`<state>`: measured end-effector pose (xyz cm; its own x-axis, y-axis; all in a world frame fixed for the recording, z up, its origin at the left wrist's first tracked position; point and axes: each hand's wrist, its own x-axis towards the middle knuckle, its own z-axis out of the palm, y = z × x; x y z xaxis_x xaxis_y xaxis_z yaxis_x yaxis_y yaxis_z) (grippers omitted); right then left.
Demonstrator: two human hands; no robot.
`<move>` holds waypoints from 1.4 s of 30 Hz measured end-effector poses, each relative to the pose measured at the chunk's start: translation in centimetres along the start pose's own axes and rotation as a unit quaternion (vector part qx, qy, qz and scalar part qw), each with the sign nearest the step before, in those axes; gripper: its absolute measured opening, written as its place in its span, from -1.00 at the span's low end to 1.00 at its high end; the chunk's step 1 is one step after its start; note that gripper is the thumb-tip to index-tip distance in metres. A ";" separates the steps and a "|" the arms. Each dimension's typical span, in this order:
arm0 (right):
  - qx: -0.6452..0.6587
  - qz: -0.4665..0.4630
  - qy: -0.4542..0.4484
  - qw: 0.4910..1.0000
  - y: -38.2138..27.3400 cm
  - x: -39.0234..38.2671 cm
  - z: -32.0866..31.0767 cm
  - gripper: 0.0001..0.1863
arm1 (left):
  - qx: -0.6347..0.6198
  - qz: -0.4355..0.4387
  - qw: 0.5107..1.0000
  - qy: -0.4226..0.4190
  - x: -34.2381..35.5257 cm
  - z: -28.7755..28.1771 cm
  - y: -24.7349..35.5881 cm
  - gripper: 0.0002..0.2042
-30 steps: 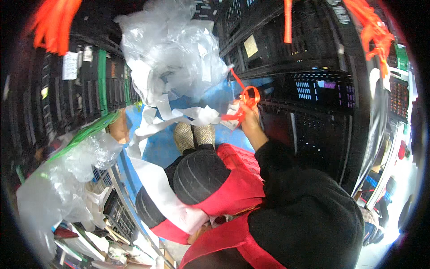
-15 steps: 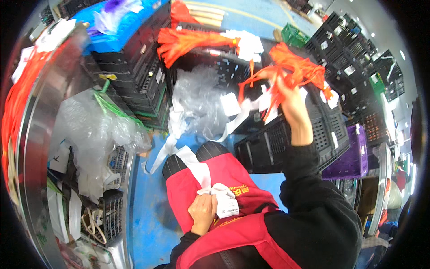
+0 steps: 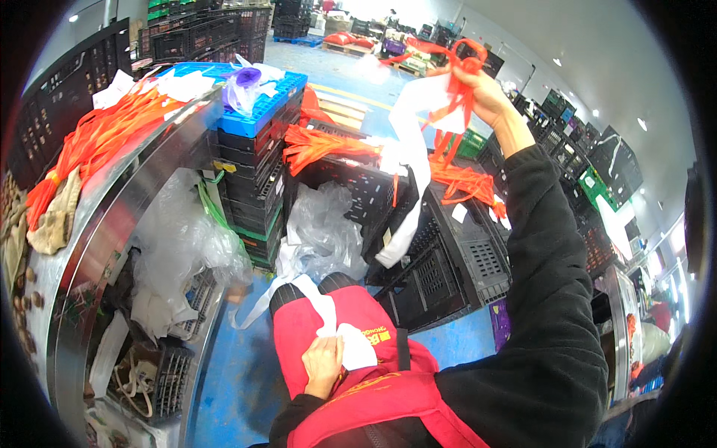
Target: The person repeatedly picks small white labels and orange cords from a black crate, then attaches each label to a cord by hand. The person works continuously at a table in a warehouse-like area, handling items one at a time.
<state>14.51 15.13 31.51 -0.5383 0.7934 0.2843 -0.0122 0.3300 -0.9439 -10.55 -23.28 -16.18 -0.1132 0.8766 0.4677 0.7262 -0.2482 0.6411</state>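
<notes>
My right hand [image 3: 482, 91] is raised high at the upper right, closed around orange mesh strips [image 3: 464, 52] that look like net bags. From that grip a long white strip [image 3: 412, 142] hangs down in front of the crates. Down at my lap, my left hand [image 3: 323, 366] is closed on a white ribbon [image 3: 320, 302], with a white label [image 3: 356, 347] beside the fingers on the red apron [image 3: 295, 336]. An orange mesh bundle [image 3: 464, 184] lies on a black crate [image 3: 433, 276] below my right hand. Another orange bundle [image 3: 325, 149] rests on the crates further left.
At left stands a metal-edged table [image 3: 138, 175] with a large orange mesh pile [image 3: 112, 138] and a glove [image 3: 58, 216]. Stacked crates [image 3: 250, 168] carry a blue crate [image 3: 272, 104] on top. Clear plastic bags [image 3: 325, 224] fill an open black crate ahead.
My right hand has risen from the orange bundle, lifting orange strips and a white strip. My left hand remains at the lap. The view has tilted up, showing more of the room.
</notes>
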 end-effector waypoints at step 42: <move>0.020 -0.042 -0.114 0.992 -7.7 10.5 13.7 -0.77 | 0.004 0.036 0.999 0.030 -0.6 -0.1 -1.0 -0.77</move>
<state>-2.63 13.89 39.47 -0.7112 0.6254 0.3209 -0.0964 0.3653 -0.9259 -11.28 -23.57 -17.03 -0.1007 0.8302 0.5483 0.7391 -0.3065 0.5998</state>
